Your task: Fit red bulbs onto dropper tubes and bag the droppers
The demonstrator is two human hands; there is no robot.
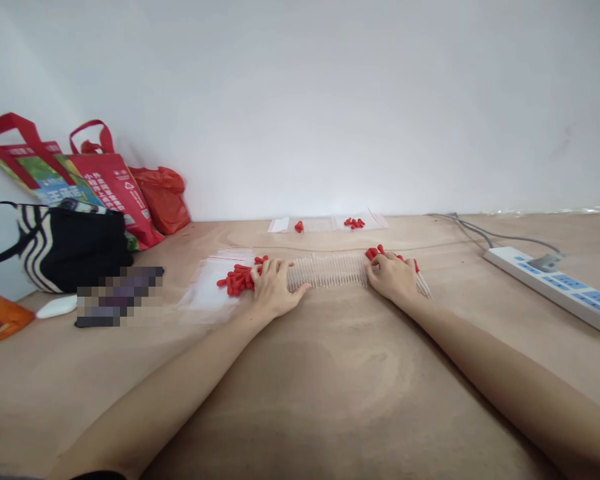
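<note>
A row of thin, clear sticks (327,271) lies side by side on the wooden table between my hands. My left hand (275,288) rests at the row's left end, fingers apart, beside a pile of red bulb-shaped pieces (237,280). These lie partly on clear plastic bags (207,287). At the right end, my right hand (393,275) has its fingers curled down and close together over the sticks; what they hold, if anything, is hidden. More red pieces (375,252) show just behind and beside it, with some pale stick ends to its right.
Near the wall lie flat clear bags (325,225) with red pieces. A power strip (555,283) with a grey cable is at right. Shopping bags (115,190), a red plastic bag (163,200), a black bag (80,247) and a blurred dark object (123,297) are at left.
</note>
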